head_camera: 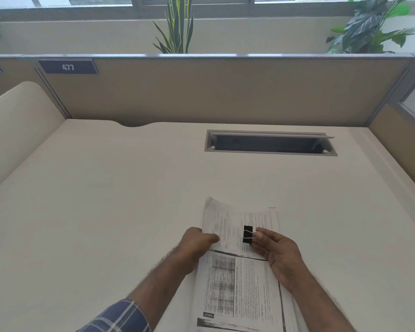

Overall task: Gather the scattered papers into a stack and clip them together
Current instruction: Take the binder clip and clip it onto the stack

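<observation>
1. The right hand (277,250) pinches the wire handles of a black binder clip (248,234) between thumb and fingertips, fingers curled narrow around them. The clip's black body points left, away from the palm.
2. The left hand (195,243) grips the left edge of the papers (240,271), thumb on top, lifting the far part so it curls up off the desk (106,200).
3. The clip hovers over the middle of that raised printed sheet, not at any edge; whether its mouth is spread I cannot tell.
4. The stack's long axis runs away from the person. The raised far edge lies beyond the clip, the left edge beside the left hand.
5. I judge the right hand, already carrying the clip, must bring its mouth to one edge.
</observation>
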A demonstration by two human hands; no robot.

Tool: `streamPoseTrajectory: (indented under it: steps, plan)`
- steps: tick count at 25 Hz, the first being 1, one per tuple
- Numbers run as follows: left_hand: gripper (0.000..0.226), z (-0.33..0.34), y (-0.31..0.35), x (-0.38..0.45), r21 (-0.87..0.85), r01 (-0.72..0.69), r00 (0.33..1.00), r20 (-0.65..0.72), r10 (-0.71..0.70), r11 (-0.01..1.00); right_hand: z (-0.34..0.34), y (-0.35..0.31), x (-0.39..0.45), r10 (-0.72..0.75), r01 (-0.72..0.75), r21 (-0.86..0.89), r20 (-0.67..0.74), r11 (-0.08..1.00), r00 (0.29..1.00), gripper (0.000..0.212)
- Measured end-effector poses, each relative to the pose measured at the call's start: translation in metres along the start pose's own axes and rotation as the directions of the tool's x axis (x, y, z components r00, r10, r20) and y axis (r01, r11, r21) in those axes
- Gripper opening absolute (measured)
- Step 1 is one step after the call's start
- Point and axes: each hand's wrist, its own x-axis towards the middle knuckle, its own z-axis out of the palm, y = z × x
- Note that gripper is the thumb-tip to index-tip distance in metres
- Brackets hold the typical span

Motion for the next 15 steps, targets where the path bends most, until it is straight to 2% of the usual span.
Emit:
streamPoseTrajectory:
  steps: [6, 12, 15]
  plan:
    - [0.016, -0.003, 0.025, 0.030, -0.025, -0.218, 0.963, -0.168, 0.211, 0.976, 0.001, -0.002, 0.000, -0.003, 0.003, -0.027, -0.015, 1.000, 1.000, 0.048]
    - [0.011, -0.010, 0.028, 0.049, -0.122, -0.257, 0.951, -0.210, 0.228, 0.959, 0.002, -0.001, 0.002, 0.013, -0.014, -0.116, -0.015, 0.993, 1.000, 0.065]
    - [0.008, -0.011, 0.025, 0.053, -0.165, -0.267, 0.950, -0.209, 0.231, 0.949, 0.008, -0.007, 0.003, -0.077, 0.080, -0.224, 0.019, 0.971, 0.997, 0.081]
